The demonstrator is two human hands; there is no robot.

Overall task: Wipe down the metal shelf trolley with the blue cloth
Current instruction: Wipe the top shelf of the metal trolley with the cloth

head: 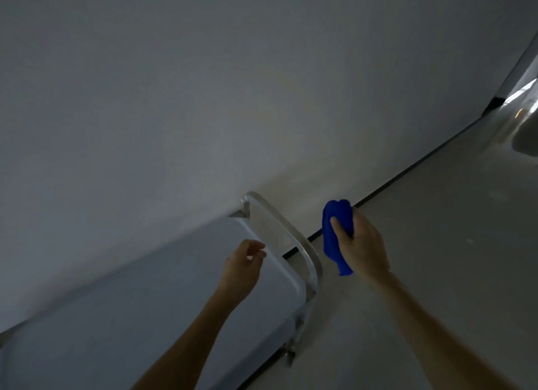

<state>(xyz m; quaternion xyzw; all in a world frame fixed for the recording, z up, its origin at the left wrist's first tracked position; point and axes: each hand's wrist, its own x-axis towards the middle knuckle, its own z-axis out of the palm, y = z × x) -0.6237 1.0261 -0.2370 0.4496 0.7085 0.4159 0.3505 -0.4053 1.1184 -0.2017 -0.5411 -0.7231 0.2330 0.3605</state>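
Note:
The metal shelf trolley (145, 296) fills the lower left, its flat top shelf seen from above and its curved metal handle bar (294, 235) at the right end. My right hand (361, 247) holds the bunched blue cloth (334, 232) just right of the handle bar, apart from it. My left hand (244, 264) hovers over the shelf's right end, fingers loosely curled and holding nothing.
A plain white wall (203, 98) runs close behind the trolley, with a dark skirting strip (407, 174) at its foot. Pale floor (436, 244) lies to the right. A bright reflective object (524, 122) sits at the far right edge.

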